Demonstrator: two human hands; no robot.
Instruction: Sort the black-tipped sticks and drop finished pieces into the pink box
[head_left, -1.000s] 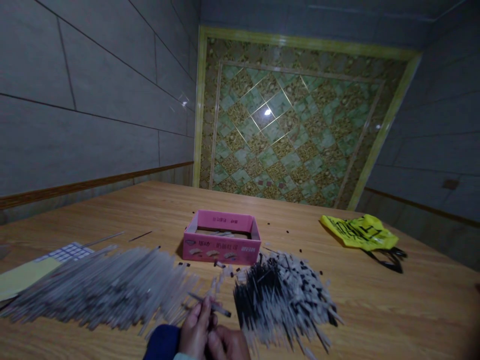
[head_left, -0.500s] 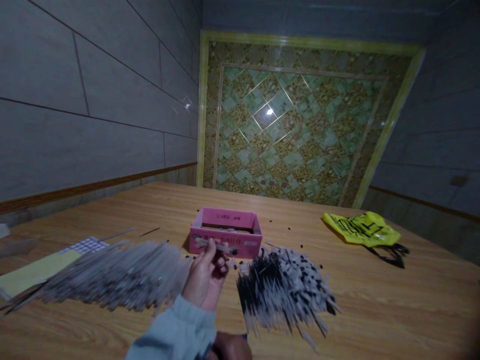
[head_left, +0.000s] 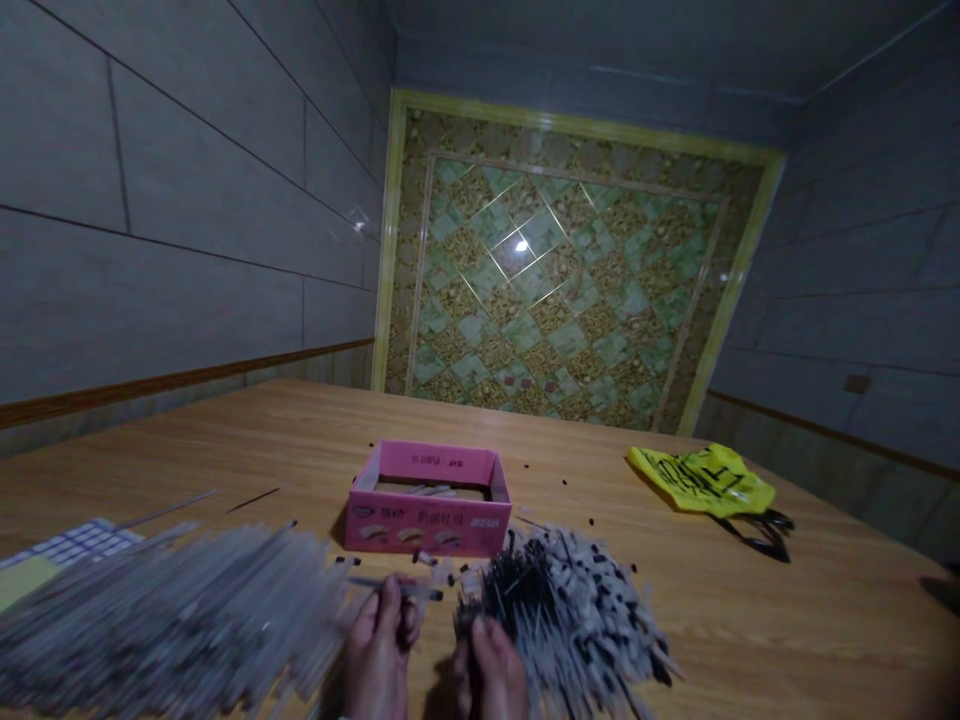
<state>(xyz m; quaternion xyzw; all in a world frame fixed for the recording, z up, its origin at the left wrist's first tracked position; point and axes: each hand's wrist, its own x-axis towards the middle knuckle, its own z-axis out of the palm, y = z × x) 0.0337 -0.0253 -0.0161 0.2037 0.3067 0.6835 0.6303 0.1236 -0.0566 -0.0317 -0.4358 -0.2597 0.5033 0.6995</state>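
Observation:
My left hand (head_left: 381,635) pinches a thin clear tube with a dark end (head_left: 429,595), held level just in front of the pink box (head_left: 427,535). To its right, my right hand (head_left: 487,665) is closed at the left edge of a pile of black and whitish sticks (head_left: 592,610); what its fingers hold is too small and blurred to name. A large heap of long clear tubes (head_left: 180,610) lies left of my left hand. Some light pieces lie inside the open-topped box.
A yellow plastic bag (head_left: 705,480) with black print lies at the right, beside a black strap-like item (head_left: 757,535). A blue-checked sheet (head_left: 82,545) rests at the left of the wooden table (head_left: 300,430). Small black bits are scattered around the box.
My left hand has come down and back from the box front, still holding a tube. My right hand has moved up from the bottom edge to the dark pile. The view has tilted up slightly.

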